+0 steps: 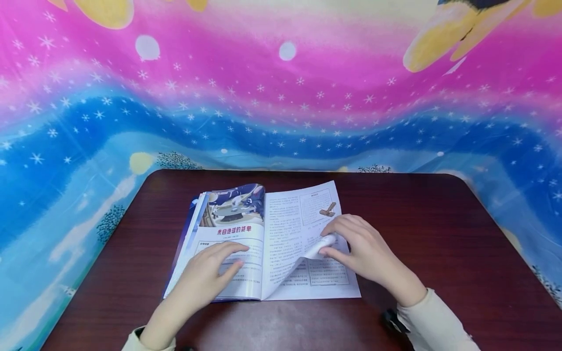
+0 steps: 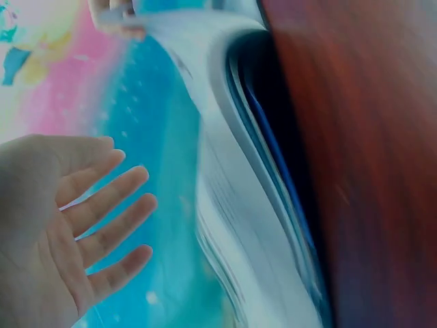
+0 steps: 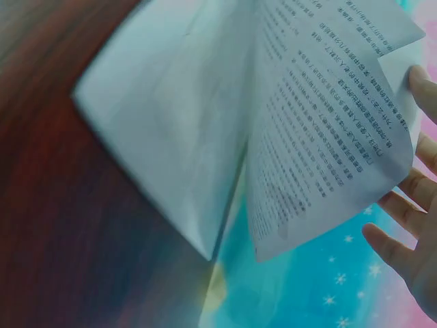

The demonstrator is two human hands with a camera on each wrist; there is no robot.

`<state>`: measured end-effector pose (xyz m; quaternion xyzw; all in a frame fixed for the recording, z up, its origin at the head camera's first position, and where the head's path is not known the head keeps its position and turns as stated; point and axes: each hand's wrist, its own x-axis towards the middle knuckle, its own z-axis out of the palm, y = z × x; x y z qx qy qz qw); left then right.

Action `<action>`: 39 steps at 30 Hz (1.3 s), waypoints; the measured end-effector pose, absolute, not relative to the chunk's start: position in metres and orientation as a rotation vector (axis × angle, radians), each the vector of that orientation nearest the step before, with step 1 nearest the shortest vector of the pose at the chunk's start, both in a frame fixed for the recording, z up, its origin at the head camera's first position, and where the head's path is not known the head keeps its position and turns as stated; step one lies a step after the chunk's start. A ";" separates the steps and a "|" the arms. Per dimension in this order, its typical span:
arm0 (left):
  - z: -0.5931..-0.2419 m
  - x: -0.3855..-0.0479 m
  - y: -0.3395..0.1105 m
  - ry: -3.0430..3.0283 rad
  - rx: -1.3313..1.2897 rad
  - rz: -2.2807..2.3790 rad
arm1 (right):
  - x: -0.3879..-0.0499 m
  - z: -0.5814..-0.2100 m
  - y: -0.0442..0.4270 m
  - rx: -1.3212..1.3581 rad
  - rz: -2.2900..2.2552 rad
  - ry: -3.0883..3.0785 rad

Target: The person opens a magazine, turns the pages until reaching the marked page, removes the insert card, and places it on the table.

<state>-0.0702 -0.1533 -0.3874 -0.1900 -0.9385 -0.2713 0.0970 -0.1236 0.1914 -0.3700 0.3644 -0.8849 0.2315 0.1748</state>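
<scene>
An open magazine (image 1: pixel 231 282) lies on the table with printed text on both sides and a colour picture at the top left. My right hand (image 1: pixel 366 248) pinches the outer edge of a right-hand page (image 1: pixel 283 219) between thumb and fingers. That page's lower corner curls up and bares the page (image 1: pixel 327 290) beneath. In the right wrist view the lifted page (image 3: pixel 321 137) bends up at the fingers. My left hand (image 1: pixel 204 268) hovers at the left page, thumb and fingers apart; in the left wrist view its fingers hold nothing.
The dark red-brown table (image 1: pixel 439 219) extends on both sides of the magazine. Behind it hangs a pink and blue cloth (image 1: pixel 263 97) with white snowflakes, which also drapes down at the sides. Light sleeves (image 1: pixel 434 321) cover the forearms.
</scene>
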 end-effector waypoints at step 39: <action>-0.361 -0.078 -0.080 -2.449 -0.873 -0.994 | -0.115 -0.336 0.153 1.039 0.653 -2.431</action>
